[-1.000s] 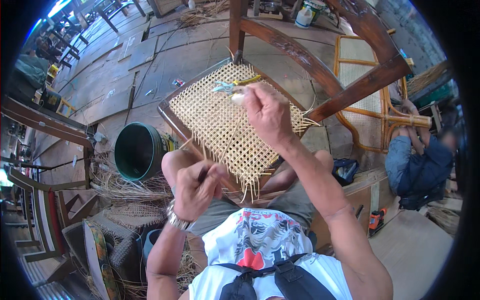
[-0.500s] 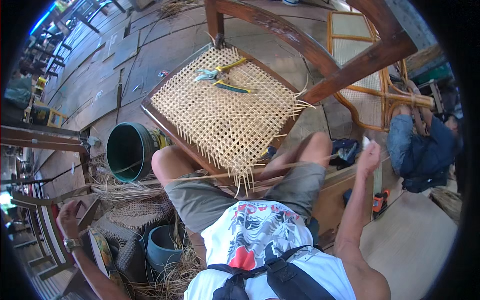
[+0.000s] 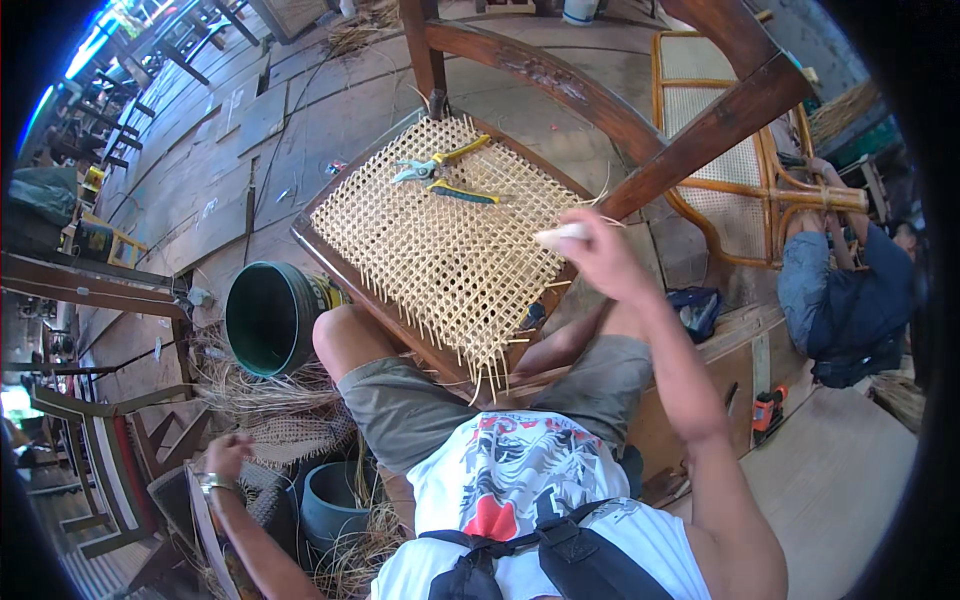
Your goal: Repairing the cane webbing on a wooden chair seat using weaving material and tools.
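A woven cane chair seat (image 3: 440,250) in a dark wooden frame rests over my knees, loose strand ends sticking out along its near and right edges. Pruning shears (image 3: 445,172) with yellow-and-dark handles lie on the weave. My right hand (image 3: 605,258) is raised over the seat's right side, closed on a small white pointed object (image 3: 563,236) whose kind is unclear. My left hand (image 3: 228,456) hangs low at the left above scrap weave, its fingers drawn together; what they hold, if anything, is not visible.
A green bucket (image 3: 268,318) lies tipped left of my knee, with a blue-grey bucket (image 3: 335,505) nearer me. Loose cane strands (image 3: 265,385) are heaped around them. At right are a rattan frame (image 3: 720,190), a seated person (image 3: 850,290) and an orange-and-black tool (image 3: 768,412).
My right hand has swung left and forward from beyond my knee to above the seat. My left hand has moved right and nearer me. The strand stretched across my lap no longer shows.
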Demonstrator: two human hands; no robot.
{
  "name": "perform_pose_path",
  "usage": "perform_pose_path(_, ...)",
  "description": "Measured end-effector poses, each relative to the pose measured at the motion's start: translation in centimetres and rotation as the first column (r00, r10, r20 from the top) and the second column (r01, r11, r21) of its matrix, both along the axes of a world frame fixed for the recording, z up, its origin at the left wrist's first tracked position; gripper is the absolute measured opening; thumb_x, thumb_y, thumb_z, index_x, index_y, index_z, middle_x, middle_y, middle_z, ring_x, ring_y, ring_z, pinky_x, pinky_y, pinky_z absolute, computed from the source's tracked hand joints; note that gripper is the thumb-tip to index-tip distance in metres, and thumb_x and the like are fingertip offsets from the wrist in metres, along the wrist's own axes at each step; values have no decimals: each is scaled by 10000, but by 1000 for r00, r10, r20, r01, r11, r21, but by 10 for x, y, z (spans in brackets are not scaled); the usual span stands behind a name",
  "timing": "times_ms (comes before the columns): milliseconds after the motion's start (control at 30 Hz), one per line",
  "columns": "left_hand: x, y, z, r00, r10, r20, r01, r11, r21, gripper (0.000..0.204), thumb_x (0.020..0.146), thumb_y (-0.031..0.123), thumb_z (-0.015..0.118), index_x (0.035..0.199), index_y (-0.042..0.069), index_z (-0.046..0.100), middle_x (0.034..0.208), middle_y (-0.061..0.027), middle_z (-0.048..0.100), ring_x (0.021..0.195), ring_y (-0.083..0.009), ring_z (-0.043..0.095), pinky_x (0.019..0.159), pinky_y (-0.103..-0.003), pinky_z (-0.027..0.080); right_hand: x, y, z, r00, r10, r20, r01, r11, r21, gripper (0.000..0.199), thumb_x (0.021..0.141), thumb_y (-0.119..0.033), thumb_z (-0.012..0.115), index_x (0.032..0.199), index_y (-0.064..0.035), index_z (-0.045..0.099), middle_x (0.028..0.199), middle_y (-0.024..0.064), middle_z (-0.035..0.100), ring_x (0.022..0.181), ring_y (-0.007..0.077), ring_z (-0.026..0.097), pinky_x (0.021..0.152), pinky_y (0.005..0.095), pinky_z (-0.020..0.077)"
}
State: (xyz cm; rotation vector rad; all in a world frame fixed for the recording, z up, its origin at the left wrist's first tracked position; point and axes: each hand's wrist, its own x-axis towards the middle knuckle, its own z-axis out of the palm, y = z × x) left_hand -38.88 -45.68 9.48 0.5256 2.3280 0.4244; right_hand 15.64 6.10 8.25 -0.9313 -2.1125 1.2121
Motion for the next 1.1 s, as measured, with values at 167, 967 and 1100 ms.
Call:
perform_pose_path(167,127,53,27,980,102,173,-123,986,117,213,975,233,657,922,32,704,638,19,648,516,-51,493,486,-227,372,-120,20,-26,953,133,272,-93,984,-155,345,973,-250,640,1225,-25,574,1021,150,698,906,240,688,787,381,550)
perform_pose_path(967,184,320,32,785,-32,619,-531,481,698,148,986,176,659,1060,51,630,1021,-126,736,650,-54,599,426,-153,347,230,-10,138,871,-2,492,201,914,-352,115,871,-121,705,828,-20,672,754,0,627,742,68,576,662,237,465)
perform_pose_path(1100,191,325,-1,743,118,658,-609,527,593,201,964,198,693,1065,27,659,1001,-115,739,651,-64,593,424,-169,360,281,11,147,540,-441,717,402,884,240,124,868,-106,701,929,2,688,857,72,668,815,146,630,735,287,496)
